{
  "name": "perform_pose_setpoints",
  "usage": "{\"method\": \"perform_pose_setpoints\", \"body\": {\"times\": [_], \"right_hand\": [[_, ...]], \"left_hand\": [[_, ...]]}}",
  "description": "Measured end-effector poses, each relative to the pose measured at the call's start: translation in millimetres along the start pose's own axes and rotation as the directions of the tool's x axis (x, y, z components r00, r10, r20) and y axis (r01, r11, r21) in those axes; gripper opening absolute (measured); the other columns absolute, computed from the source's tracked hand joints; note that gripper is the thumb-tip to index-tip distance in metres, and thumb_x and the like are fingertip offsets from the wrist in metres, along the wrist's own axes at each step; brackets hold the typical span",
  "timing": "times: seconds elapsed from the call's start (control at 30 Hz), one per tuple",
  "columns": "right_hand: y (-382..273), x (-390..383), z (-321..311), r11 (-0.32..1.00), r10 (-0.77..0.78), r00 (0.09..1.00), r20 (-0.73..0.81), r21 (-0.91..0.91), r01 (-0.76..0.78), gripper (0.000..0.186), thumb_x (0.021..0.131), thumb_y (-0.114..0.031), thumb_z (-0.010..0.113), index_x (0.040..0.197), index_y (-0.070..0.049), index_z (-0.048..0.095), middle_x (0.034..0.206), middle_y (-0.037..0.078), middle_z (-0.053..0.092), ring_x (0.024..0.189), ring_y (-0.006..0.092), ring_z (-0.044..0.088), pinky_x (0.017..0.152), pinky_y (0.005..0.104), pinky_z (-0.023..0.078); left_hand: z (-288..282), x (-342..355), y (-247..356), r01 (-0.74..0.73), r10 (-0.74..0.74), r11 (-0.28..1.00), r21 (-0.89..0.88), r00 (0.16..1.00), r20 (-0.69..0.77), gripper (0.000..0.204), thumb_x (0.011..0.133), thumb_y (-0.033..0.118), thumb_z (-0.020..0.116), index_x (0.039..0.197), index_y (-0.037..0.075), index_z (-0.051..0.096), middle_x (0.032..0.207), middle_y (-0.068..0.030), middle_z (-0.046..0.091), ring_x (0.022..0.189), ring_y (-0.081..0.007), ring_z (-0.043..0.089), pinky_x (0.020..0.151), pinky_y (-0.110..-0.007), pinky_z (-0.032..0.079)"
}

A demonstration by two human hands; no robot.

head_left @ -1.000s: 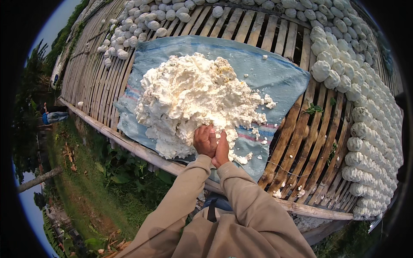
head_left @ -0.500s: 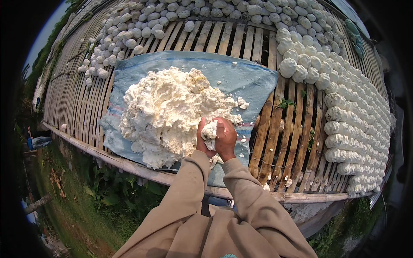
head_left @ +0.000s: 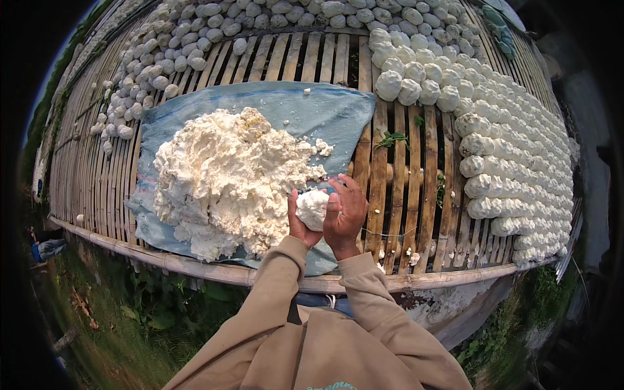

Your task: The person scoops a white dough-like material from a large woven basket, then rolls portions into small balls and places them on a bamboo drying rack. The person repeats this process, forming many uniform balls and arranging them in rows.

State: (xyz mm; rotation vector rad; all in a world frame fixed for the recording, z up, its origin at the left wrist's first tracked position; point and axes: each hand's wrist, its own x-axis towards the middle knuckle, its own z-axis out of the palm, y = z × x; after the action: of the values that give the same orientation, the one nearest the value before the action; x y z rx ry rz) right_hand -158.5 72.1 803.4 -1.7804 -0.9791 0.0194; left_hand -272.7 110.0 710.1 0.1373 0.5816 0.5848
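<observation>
A rounded lump of white, doughy crumbly stuff [head_left: 312,209] sits between my two hands. My left hand [head_left: 301,227] cups it from the left and below. My right hand [head_left: 346,211] curves round its right side, thumb against the lump and fingers raised a little. Just left of my hands is a large, uneven heap of the same off-white stuff [head_left: 224,179]. Heap and hands are over a faded blue woven sheet [head_left: 260,94]. The underside of the lump is hidden by my palms.
Under the sheet lies a bamboo-slat platform [head_left: 380,188] with gaps and a bamboo pole [head_left: 175,262] along its near edge. Rows of white shaped balls [head_left: 507,156] cover its right side. Greyer, rounded balls [head_left: 195,49] fill the far side. Green leaves [head_left: 391,139] lie on the slats.
The view has swung to the right, so the heap and sheet appear further left. The lump shows more and looks rounder; my right hand's fingers have lifted and spread from it.
</observation>
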Motion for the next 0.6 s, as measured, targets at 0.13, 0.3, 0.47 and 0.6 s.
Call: {"method": "perform_pose_setpoints", "body": {"times": [0.13, 0.3, 0.47, 0.6], "right_hand": [[30, -1, -27, 0.989, 0.006, 0.982, 0.19, -0.148, 0.023, 0.049, 0.106, -0.046, 0.051, 0.129, -0.007, 0.068, 0.14, 0.019, 0.061, 0.128, 0.0395, 0.057, 0.109, 0.0489, 0.043], [54, -2, -77, 0.974, 0.219, 0.957, 0.191, -0.1, -0.203, 0.056, 0.107, -0.05, 0.045, 0.136, -0.004, 0.062, 0.144, 0.021, 0.056, 0.133, 0.041, 0.053, 0.109, 0.0512, 0.041], [77, 13, -134, 0.949, 0.141, 0.958, -0.251, -0.24, -0.203, 0.056, 0.108, -0.048, 0.044, 0.137, -0.003, 0.06, 0.144, 0.023, 0.056, 0.135, 0.0409, 0.052, 0.112, 0.0501, 0.04], [99, 12, -166, 0.914, 0.282, 0.958, 0.059, -0.32, -0.25, 0.057, 0.104, -0.05, 0.049, 0.137, -0.006, 0.061, 0.146, 0.023, 0.054, 0.137, 0.0419, 0.051, 0.113, 0.0533, 0.038]], "left_hand": [[28, 4, -22, 0.106, -0.11, 0.977, -0.186, 0.994, -0.007, 0.091, 0.092, 0.08, 0.052, 0.148, 0.008, 0.051, 0.147, -0.0124, 0.058, 0.133, -0.0315, 0.058, 0.117, -0.05, 0.043], [64, 30, -64, 0.178, -0.177, 0.984, -0.014, 0.984, 0.032, 0.08, 0.095, 0.075, 0.052, 0.14, 0.01, 0.06, 0.132, -0.0114, 0.067, 0.124, -0.0299, 0.064, 0.111, -0.048, 0.048], [87, 50, -112, 0.182, -0.181, 0.983, 0.008, 0.982, -0.053, 0.079, 0.096, 0.072, 0.053, 0.138, 0.005, 0.057, 0.132, -0.0188, 0.066, 0.124, -0.035, 0.064, 0.111, -0.047, 0.051], [111, 65, -159, 0.134, -0.192, 0.885, 0.446, 0.978, 0.086, 0.079, 0.098, 0.071, 0.049, 0.14, 0.005, 0.054, 0.133, -0.0181, 0.065, 0.124, -0.0324, 0.064, 0.112, -0.045, 0.049]]}}
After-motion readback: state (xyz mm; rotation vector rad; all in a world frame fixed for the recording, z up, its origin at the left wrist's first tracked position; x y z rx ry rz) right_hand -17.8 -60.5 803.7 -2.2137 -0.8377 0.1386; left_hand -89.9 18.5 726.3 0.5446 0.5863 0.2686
